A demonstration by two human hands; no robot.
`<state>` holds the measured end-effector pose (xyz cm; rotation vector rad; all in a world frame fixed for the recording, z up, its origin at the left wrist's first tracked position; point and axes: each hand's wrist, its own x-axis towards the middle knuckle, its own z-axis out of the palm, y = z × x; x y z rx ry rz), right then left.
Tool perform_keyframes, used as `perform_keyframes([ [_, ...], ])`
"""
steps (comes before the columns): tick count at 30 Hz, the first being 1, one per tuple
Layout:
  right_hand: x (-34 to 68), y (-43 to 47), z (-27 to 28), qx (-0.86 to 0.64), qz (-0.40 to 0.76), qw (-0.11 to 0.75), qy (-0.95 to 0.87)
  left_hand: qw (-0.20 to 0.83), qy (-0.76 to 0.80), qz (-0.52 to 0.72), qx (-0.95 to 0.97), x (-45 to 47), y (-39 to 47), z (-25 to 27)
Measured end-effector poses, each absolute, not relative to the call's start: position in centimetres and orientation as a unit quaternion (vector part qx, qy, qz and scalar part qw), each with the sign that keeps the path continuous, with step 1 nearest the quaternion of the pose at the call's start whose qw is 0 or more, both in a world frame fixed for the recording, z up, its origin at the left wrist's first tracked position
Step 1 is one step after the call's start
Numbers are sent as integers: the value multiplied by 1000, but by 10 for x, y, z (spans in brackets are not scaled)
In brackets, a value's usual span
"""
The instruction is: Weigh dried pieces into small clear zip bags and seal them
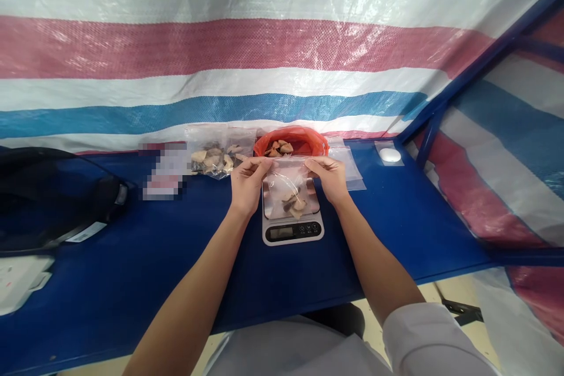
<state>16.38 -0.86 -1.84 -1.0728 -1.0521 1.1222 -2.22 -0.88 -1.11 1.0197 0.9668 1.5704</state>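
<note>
Between both hands hangs a clear zip-lock bag with a few pale and dark dried pieces at its bottom. My left hand pinches its top left corner, and my right hand grips the top right corner. Below and behind the bag is a white kitchen scale with a dark display and several round buttons. Whether the bag rests on the scale's plate, I cannot tell. Just beyond the hands stands an open red plastic bag holding more dried pieces.
Filled clear bags lie left of the red bag. Flat clear bags are at its right, and a small bag with a white oval object lies farther right. A black item and a white power strip occupy the blue table's left.
</note>
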Motion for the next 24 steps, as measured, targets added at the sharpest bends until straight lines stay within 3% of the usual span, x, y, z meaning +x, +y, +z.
perform_keyframes([
  [24,160,-16,-16,-461,467,575,-489,467,421,616,474,-23,-15,-12],
])
